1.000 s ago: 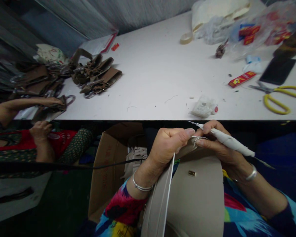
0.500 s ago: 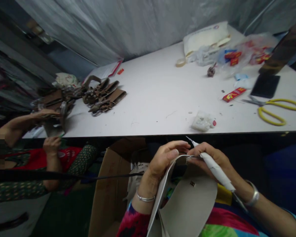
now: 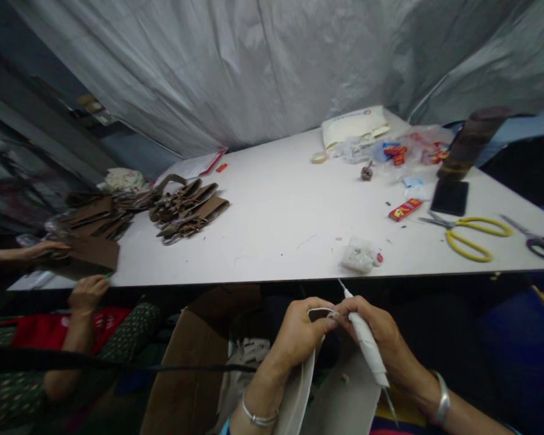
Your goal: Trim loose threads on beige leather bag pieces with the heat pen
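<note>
The left hand (image 3: pixel 294 335) pinches the top edge of a pale piece (image 3: pixel 351 389) between thumb and fingers, and the right hand (image 3: pixel 376 320) closes round a white-wrapped tool (image 3: pixel 369 350), its fingertips meeting the left hand's at that same edge. The pale piece hangs below both hands, in front of the person and below the near edge of the table (image 3: pixel 263 241), its two sides standing apart. The tool's thin tip points up past the fingers, away from the piece. Work at this edge looks under way rather than finished, though how much is done or left cannot be told, since the fingers cover the spot. More pale pieces (image 3: pixel 254 350) lie in a cardboard box (image 3: pixel 172 374) beside the left arm; whether they are worked or unworked is unclear. Yellow-handled scissors (image 3: pixel 471 238) and a small plastic bag (image 3: pixel 359 257) lie on the table, with brown bags (image 3: pixel 190 208) farther left.
</note>
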`<state>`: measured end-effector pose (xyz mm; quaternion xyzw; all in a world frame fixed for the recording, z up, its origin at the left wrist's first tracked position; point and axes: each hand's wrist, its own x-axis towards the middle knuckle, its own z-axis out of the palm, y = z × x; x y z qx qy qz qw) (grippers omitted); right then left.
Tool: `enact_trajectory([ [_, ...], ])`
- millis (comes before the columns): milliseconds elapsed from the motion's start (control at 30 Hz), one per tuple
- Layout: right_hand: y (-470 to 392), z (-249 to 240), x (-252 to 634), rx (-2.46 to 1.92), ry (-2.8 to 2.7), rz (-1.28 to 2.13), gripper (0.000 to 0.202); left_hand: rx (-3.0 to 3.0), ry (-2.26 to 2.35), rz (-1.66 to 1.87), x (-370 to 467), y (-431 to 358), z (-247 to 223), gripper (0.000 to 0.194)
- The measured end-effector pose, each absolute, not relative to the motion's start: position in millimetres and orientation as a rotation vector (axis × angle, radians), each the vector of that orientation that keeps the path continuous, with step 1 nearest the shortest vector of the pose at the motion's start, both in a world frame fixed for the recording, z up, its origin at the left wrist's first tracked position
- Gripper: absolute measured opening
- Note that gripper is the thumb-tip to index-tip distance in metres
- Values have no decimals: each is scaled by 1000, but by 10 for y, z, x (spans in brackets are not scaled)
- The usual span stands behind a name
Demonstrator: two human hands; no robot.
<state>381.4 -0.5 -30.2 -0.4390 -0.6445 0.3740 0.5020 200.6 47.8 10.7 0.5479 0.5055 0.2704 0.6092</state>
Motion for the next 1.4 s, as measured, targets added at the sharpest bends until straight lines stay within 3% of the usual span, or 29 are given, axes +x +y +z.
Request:
enact_trajectory([
  [233, 97, -428, 4138, -1207, -1443, 823, 15, 1147, 1252, 704, 2034, 630, 28, 22],
  [467, 401, -459, 4573, -1427, -1358, 476, 26, 1052, 1259, 760, 2179, 727, -189, 28],
  [633, 619, -487, 4645, -1500, -1271, 471, 33, 1076, 1275, 699, 2305, 778, -214, 26],
  [867, 737, -615, 4628, -1407, -1347, 452, 23, 1114, 1270, 573, 2326, 835, -168, 25],
  [1167, 751, -556, 4607, -1353, -1706, 169, 18, 1157, 1221, 492, 2329, 858, -212, 20],
  [1400, 741, -536, 4627, -1482, -1532, 313, 34, 1136, 1212, 503, 2309, 832, -281, 14],
])
